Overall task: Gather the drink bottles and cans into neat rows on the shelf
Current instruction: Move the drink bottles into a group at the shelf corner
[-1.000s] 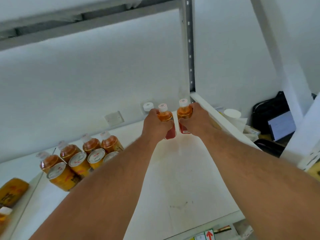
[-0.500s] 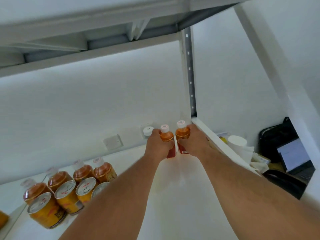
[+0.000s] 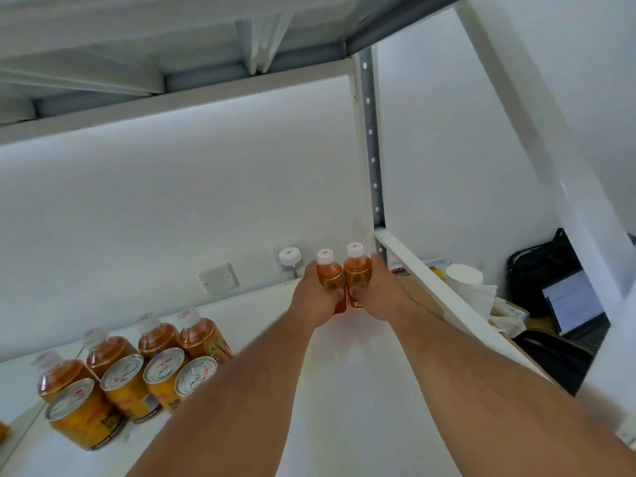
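Note:
Two small amber drink bottles with white caps stand side by side and touching at the back right corner of the white shelf [image 3: 344, 390]. My left hand [image 3: 315, 299] is wrapped around the left bottle [image 3: 329, 275]. My right hand [image 3: 377, 292] grips the right bottle [image 3: 358, 270]. Only the cap [image 3: 289, 256] of a third bottle shows, behind my left hand. At the left, a row of several amber bottles [image 3: 199, 335] stands behind a row of several orange cans [image 3: 125, 380].
A grey perforated upright [image 3: 373, 149] and the shelf's white side rail [image 3: 433, 290] bound the right end. The upper shelf [image 3: 172, 63] hangs overhead. Wall sockets [image 3: 218, 278] sit behind. Beyond the rail are a white cup [image 3: 463, 278], a black bag [image 3: 540, 266] and a laptop [image 3: 571, 304].
Both hands have pushed their bottles further back into the corner, and the two bottles now touch. The camera has tilted upward.

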The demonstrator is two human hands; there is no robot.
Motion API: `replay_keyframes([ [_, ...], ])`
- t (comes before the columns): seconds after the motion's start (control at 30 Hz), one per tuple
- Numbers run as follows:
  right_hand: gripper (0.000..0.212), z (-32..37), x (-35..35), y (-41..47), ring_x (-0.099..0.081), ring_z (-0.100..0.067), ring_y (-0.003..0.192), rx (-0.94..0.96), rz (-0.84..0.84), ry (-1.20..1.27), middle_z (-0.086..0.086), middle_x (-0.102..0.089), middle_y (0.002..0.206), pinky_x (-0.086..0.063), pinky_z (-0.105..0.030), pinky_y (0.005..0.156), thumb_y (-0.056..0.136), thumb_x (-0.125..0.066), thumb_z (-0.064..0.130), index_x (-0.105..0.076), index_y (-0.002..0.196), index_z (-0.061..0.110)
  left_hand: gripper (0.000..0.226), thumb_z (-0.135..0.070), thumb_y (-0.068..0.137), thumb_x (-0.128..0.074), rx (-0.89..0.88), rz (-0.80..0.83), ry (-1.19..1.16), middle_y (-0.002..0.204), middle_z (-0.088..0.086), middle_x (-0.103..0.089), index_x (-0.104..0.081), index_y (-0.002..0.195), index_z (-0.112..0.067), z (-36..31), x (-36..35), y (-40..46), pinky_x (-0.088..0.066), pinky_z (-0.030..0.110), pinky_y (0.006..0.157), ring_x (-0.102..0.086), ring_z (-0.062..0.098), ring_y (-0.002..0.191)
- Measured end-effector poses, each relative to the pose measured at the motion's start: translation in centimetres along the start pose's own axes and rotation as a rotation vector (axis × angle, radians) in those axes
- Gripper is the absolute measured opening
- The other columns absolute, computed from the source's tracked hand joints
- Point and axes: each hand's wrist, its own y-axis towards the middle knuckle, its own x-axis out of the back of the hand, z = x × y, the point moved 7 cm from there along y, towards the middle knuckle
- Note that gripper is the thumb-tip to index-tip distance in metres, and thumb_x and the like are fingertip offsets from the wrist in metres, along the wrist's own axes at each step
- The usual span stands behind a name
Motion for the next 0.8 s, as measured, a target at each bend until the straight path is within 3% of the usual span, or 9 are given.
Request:
replay_keyframes([
  [0.07,0.061,-0.4,0.4,-0.5,-0.062,-0.021,0.102,-0.034,-0.004,-0.041,-0.006,-0.063,0.121,-0.051,-0.032,0.083,0.094,-0.066,0.017,-0.031,0.143,0.017,0.088,-0.028,0.076,-0.074,0.02,0.031,0.017,0.142,0.002,-0.053,-0.026,0.149,-0.025,0.4,0.0,-0.7,-0.047,0.043,0.103,-0.057,0.025,0.121],
  [0.13,0.064,-0.3,1.1,-1.6,-0.062,-0.026,0.114,-0.056,-0.011,-0.078,-0.008,-0.06,0.132,-0.051,-0.034,0.091,0.094,-0.067,0.019,-0.031,0.147,0.015,0.098,-0.027,0.084,-0.074,0.068,0.021,0.051,0.152,0.001,-0.041,-0.008,0.156,-0.026,1.3,0.3,-1.3,-0.042,0.041,0.107,-0.046,0.028,0.135],
  [0.2,0.062,0.5,1.8,-3.4,-0.059,-0.028,0.122,-0.078,0.012,-0.124,-0.01,-0.058,0.135,-0.047,-0.033,0.093,0.096,-0.066,0.02,-0.033,0.148,0.012,0.089,-0.035,0.082,-0.074,0.042,0.004,0.101,0.146,-0.006,-0.047,-0.02,0.153,-0.032,0.7,1.9,-3.2,-0.046,0.039,0.105,-0.049,0.026,0.133],
  [0.27,0.049,1.9,2.3,-5.0,-0.061,-0.026,0.114,-0.063,0.018,-0.18,-0.007,-0.061,0.122,-0.047,-0.035,0.093,0.095,-0.064,0.027,-0.043,0.138,0.017,0.068,-0.034,0.081,-0.071,0.016,0.012,0.168,0.137,-0.008,-0.055,-0.039,0.142,-0.035,0.5,3.1,-5.3,-0.047,0.034,0.1,-0.053,0.022,0.128],
  [0.37,0.028,3.3,1.5,-7.0,-0.066,-0.026,0.098,-0.016,0.119,-0.255,-0.001,-0.064,0.104,-0.054,-0.038,0.085,0.091,-0.056,0.047,-0.053,0.112,0.027,0.079,-0.035,0.092,-0.062,0.054,0.116,0.329,0.162,0.001,-0.023,-0.019,0.156,-0.02,-0.3,5.2,-10.1,-0.03,0.037,0.115,-0.028,0.024,0.146],
  [0.5,0.055,7.3,1.1,-13.2,-0.064,-0.025,0.106,0.013,0.248,-0.344,-0.003,-0.063,0.122,-0.051,-0.035,0.09,0.091,-0.063,0.05,-0.046,0.137,0.025,0.079,-0.042,0.095,-0.056,0.002,0.155,0.501,0.165,0.004,-0.006,-0.014,0.157,-0.02,-0.2,8.1,-15.1,-0.025,0.043,0.118,-0.017,0.028,0.149],
  [0.6,0.055,10.0,0.6,-17.5,-0.062,-0.025,0.109,0.035,0.303,-0.445,-0.004,-0.062,0.125,-0.05,-0.033,0.089,0.093,-0.062,0.05,-0.047,0.136,0.018,0.077,-0.041,0.095,-0.055,-0.031,0.181,0.602,0.165,0.007,-0.009,-0.016,0.156,-0.017,0.3,10.4,-18.5,-0.028,0.045,0.116,-0.019,0.03,0.148],
  [0.7,0.059,12.4,-0.2,-20.6,-0.058,-0.027,0.119,0.113,0.326,-0.482,-0.006,-0.058,0.135,-0.048,-0.041,0.1,0.094,-0.061,0.05,-0.045,0.141,0.018,0.075,-0.042,0.094,-0.054,-0.026,0.176,0.64,0.164,0.008,-0.014,-0.02,0.155,-0.015,1.4,12.7,-21.3,-0.034,0.046,0.113,-0.023,0.029,0.147],
  [0.8,0.067,14.1,-0.8,-22.5,-0.052,-0.029,0.129,0.141,0.353,-0.515,-0.005,-0.05,0.146,-0.045,-0.041,0.105,0.094,-0.06,0.051,-0.039,0.148,0.018,0.068,-0.042,0.092,-0.055,0.001,0.148,0.629,0.152,0.009,-0.037,-0.031,0.15,-0.015,1.9,15.0,-23.9,-0.045,0.046,0.103,-0.041,0.03,0.136],
])
